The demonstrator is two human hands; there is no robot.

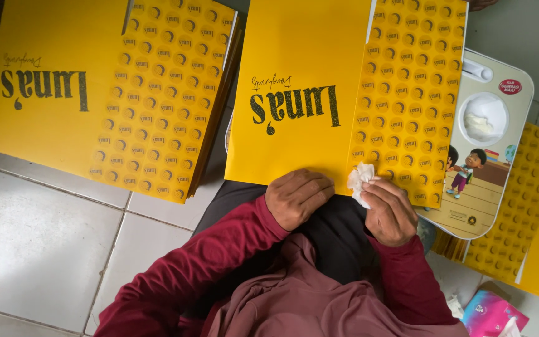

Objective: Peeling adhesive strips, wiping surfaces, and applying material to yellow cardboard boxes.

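Three yellow flat cartons visible: one at 12 o'clock (301,93), another at 10 (107,87), a third at 3 (531,212). Left hand (297,196) curled, knuckles down on the 12 o'clock carton's near edge. Right hand (389,211) pinches one white tissue wad (360,179) against it.

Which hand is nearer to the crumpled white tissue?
Right. The right hand pinches the crumpled white tissue; the left hand rests beside it on the flat yellow cardboard sheet.
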